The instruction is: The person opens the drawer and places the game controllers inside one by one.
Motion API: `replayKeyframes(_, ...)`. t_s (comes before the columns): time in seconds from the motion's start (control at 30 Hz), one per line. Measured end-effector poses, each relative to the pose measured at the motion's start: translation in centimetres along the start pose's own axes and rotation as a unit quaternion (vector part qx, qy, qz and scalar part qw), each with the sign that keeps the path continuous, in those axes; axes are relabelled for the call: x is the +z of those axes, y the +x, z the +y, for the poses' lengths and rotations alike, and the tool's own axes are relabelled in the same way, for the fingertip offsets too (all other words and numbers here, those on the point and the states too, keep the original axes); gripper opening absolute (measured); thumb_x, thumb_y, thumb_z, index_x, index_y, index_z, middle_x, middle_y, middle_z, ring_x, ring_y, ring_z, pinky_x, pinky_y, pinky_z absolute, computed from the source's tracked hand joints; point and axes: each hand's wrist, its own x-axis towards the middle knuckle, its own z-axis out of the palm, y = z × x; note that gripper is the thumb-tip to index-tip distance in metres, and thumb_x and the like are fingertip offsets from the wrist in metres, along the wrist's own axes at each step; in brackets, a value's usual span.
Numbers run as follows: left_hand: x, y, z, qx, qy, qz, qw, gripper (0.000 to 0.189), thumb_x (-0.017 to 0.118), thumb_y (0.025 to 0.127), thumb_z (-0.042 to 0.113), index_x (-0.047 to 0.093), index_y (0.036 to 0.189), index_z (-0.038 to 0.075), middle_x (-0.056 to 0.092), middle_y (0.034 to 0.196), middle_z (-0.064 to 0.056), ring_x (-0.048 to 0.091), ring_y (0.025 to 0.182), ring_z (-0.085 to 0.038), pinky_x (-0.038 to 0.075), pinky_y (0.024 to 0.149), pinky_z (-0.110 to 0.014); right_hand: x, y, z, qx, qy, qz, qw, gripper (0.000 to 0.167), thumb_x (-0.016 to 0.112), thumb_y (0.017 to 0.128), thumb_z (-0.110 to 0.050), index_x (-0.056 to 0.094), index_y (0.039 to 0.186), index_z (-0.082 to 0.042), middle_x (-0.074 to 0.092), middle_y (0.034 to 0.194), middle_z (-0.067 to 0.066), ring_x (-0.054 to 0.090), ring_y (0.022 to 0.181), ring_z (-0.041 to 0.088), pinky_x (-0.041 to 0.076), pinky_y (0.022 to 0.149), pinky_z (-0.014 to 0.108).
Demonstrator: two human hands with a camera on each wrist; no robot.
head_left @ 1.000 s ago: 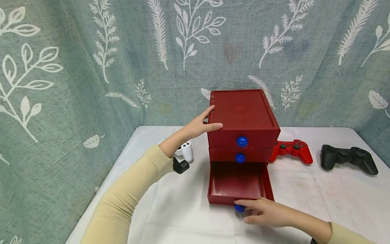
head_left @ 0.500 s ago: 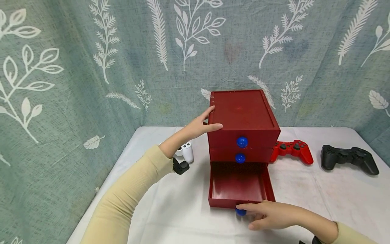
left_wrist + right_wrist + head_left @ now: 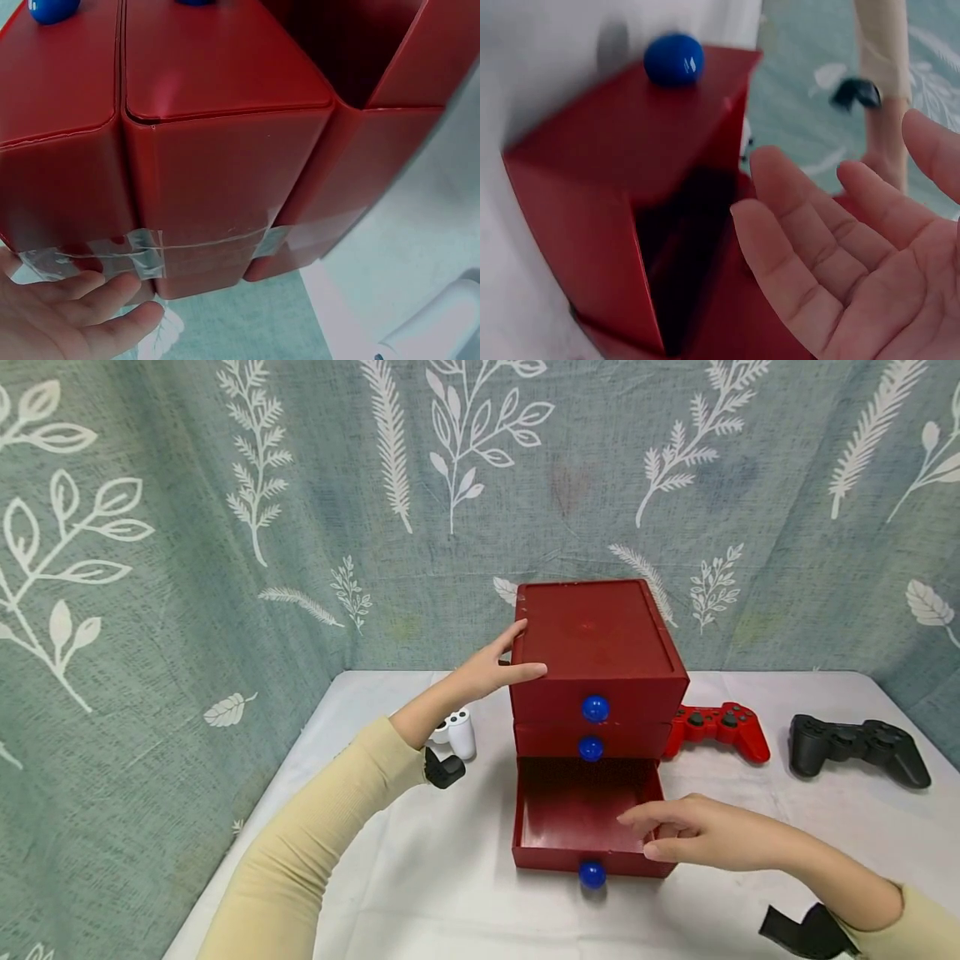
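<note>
A dark red three-drawer cabinet with blue knobs stands on the white table. Its bottom drawer is pulled out, and the bare inside shows. My left hand rests on the cabinet's upper left edge, fingers spread along the side and thumb on top. In the left wrist view, those fingers lie by clear tape on the cabinet's side. Over the drawer's right front corner hovers my right hand, fingers relaxed and holding nothing. The drawer's blue knob is free of the hand.
Right of the cabinet lies a red game controller, with a black game controller farther right. A white game controller sits partly hidden behind my left forearm. A green leaf-patterned curtain hangs along the back and left side.
My right hand has let go of the bottom drawer's knob and risen to the right. The drawer slid slightly farther out before that. My left hand stays where it was.
</note>
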Motion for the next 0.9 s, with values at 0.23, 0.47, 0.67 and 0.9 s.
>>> replayKeyframes(0.23, 0.0, -0.1, 0.0, -0.001, 0.001, 0.001, 1.0, 0.081, 0.06, 0.084, 0.042, 0.01, 0.147, 0.034, 0.019, 0.151, -0.003, 0.034, 0.131, -0.025, 0.028, 0.105, -0.048, -2.8, -1.2, 0.6, -0.014, -0.017, 0.062, 0.9979, 0.036, 0.055, 0.092, -0.016, 0.052, 0.125, -0.004, 0.061, 0.11, 0.009, 0.057, 0.093, 0.002, 0.051, 0.069, 0.025)
replayKeyframes(0.47, 0.0, -0.2, 0.1, 0.0, 0.003, -0.001, 1.0, 0.08, 0.059, 0.084, 0.043, 0.01, 0.147, 0.036, 0.018, 0.151, -0.001, 0.031, 0.133, -0.023, 0.027, 0.105, -0.049, -5.5, -2.3, 1.5, 0.034, 0.017, 0.097, 0.9945, 0.037, 0.053, 0.093, -0.013, 0.048, 0.128, -0.002, 0.059, 0.115, 0.007, 0.056, 0.1, -0.001, 0.05, 0.078, 0.024)
replayKeyframes(0.67, 0.0, -0.2, 0.0, 0.004, 0.005, -0.002, 1.0, 0.08, 0.059, 0.085, 0.043, 0.009, 0.147, 0.035, 0.018, 0.151, -0.002, 0.031, 0.133, -0.023, 0.028, 0.105, -0.049, -7.5, -3.2, 2.0, 0.116, 0.0, 0.159, 0.9803, 0.044, 0.054, 0.092, -0.019, 0.044, 0.131, -0.001, 0.053, 0.123, 0.018, 0.053, 0.097, -0.007, 0.049, 0.075, 0.024)
replayKeyframes(0.9, 0.0, -0.2, 0.0, 0.004, -0.002, -0.001, 1.0, 0.079, 0.058, 0.085, 0.042, 0.009, 0.147, 0.035, 0.019, 0.151, -0.002, 0.036, 0.129, -0.024, 0.029, 0.104, -0.048, -9.4, -3.4, 3.7, 0.164, -0.024, 0.207, 0.9642, 0.05, 0.053, 0.093, -0.026, 0.041, 0.134, 0.0, 0.049, 0.127, 0.025, 0.045, 0.092, -0.017, 0.049, 0.081, 0.042)
